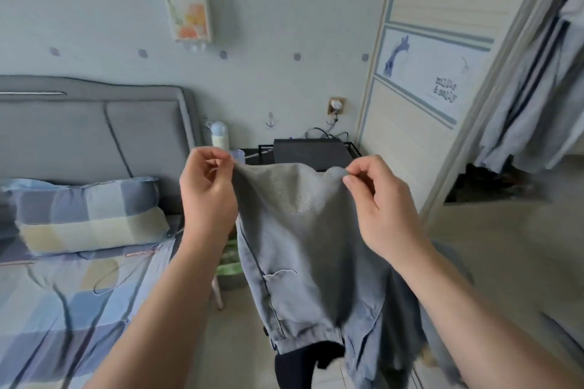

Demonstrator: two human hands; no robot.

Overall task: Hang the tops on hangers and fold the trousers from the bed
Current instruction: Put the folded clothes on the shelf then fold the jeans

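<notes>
So right in front of you, your left hand (207,186) and right hand (379,196) each have the top edge of the grey garment (300,246) pinched between thumb and forefinger. The other fingers are loosely curled and not on the cloth. It hangs in the air between your arms, off the bed (63,309), which sits just to your left. There's a pocket and an elastic band low down, so I'd guess trousers, though honestly I can't tell which end you've got. My advice: get both pinches level and spread wider so the cloth hangs flat. Then find the waistband before you fold anything, or the legs won't line up. Give it one shake and lay it on the open bit of quilt short of the checked pillow (85,215), not over the black box (308,151) on the stand behind it. Further back on the right, clothes (537,88) hang in the open wardrobe, so that's probably where the tops go.
</notes>
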